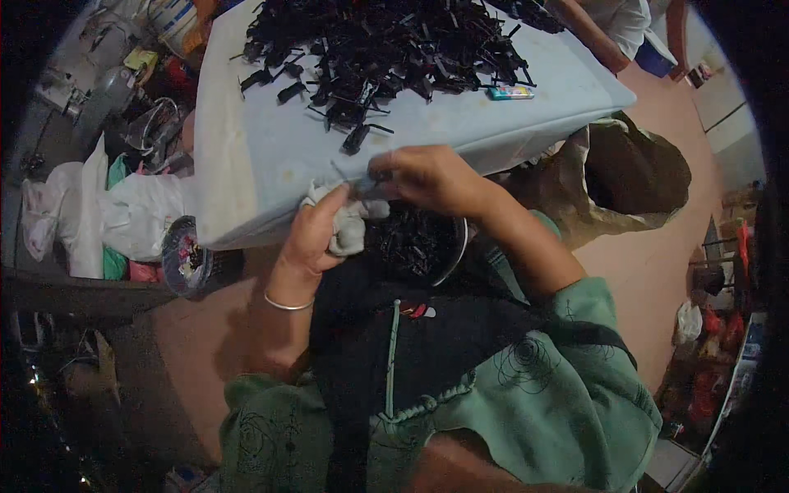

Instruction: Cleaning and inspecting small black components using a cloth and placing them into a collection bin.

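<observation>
My left hand (319, 230) is at the table's near edge, its fingers covered by white-grey cloth (349, 228) like a cut glove. It pinches a small black plastic part with a thin stem, mostly hidden by the fingers. Close against it, my right hand (427, 179) is curled and smeared by motion; a dark bit shows at its fingertips, too blurred to name. Below both hands, a round metal bowl (462, 251) holds many small black pieces (411, 246). A large heap of black plastic parts (378, 49) with thin stems covers the far side of the table.
The pale padded table (271, 181) carries a small teal packet (510, 93). An open brown sack (567, 185) stands at right. Another person's arm (588, 37) reaches in at far right. At left are white plastic bags (148, 218) and a clear basket (185, 263).
</observation>
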The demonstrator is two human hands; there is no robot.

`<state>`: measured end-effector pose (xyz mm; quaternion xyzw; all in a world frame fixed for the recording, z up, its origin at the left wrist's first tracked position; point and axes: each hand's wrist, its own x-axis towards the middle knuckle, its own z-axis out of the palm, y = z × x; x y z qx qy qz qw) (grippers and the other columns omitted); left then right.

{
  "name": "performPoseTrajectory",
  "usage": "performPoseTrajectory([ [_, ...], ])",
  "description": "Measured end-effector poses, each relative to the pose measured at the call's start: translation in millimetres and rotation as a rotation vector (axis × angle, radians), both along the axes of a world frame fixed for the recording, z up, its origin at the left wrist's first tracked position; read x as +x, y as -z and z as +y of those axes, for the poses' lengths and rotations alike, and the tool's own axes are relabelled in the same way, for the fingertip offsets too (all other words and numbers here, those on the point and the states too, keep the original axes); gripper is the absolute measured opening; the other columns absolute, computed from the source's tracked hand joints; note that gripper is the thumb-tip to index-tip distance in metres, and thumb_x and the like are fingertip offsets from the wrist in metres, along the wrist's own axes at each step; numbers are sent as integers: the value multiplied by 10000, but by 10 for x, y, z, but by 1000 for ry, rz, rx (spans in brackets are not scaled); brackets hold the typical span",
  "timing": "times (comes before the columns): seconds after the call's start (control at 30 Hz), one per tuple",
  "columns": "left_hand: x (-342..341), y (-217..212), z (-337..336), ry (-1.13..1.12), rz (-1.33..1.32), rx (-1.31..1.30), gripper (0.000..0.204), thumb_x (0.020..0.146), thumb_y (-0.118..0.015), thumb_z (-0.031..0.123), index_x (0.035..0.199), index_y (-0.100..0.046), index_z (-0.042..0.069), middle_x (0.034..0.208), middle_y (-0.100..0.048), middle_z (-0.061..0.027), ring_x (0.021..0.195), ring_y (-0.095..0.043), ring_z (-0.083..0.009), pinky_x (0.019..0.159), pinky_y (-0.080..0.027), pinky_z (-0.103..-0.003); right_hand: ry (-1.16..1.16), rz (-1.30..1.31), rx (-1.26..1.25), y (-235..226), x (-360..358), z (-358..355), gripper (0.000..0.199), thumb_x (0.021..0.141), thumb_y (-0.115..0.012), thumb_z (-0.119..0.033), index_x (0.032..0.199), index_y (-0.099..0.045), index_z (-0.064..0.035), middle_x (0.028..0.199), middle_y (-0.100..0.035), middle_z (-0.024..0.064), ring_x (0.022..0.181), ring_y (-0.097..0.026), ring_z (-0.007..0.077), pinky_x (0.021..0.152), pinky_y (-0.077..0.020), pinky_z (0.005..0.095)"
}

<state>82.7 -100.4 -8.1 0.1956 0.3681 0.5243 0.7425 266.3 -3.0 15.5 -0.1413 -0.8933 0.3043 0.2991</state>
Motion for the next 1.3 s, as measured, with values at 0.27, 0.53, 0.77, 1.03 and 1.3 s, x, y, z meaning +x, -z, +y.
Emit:
performPoseTrajectory([
  [0.27, 284, -145, -47, -220, 550, 279, 172, 842, -513, 99, 1005, -542, 52, 854, -590, -49, 722, -561, -107, 592, -472, -234, -31, 124, -183, -158, 121, -319, 275, 741, -624, -186, 975, -551, -62, 794, -576, 145, 669, -563, 332, 577, -446, 378],
  [0.53, 440, -343, -144, -119, 656, 412, 201, 842, -509, 68, 1035, -479, 18, 835, -536, -26, 661, -522, -70, 541, -441, -201, 320, 22, -483, -59, -10, -347, 234, 807, -605, -204, 737, -509, -2, 580, -458, 63, 539, -370, 86, 485, -363, 275],
  [0.77, 447, -215, -128, -260, 1158, 534, 234, 796, -520, 41, 1024, -493, -1, 837, -560, -87, 676, -560, -177, 583, -456, -280, 112, 64, -378, 28, 14, -389, 253, 885, -479, -212, 750, -501, 1, 576, -410, 28, 595, -360, 79, 529, -362, 274],
  [1.03, 506, -197, -92, -385, 1573, 762, 269, 743, -550, 50, 1003, -523, -12, 856, -563, -178, 755, -552, -324, 691, -450, -371, 186, 285, -634, 336, -198, -448, 274, 878, -465, -214, 745, -530, 17, 556, -466, 99, 541, -390, 116, 520, -389, 305],
  [1.3, 472, -108, -99, -288, 1284, 535, 260, 752, -530, 52, 1001, -521, -21, 869, -561, -189, 820, -556, -320, 753, -448, -359, 129, 279, -664, 272, -124, -474, 302, 882, -460, -229, 746, -515, 35, 587, -477, 75, 582, -393, 102, 539, -392, 300],
])
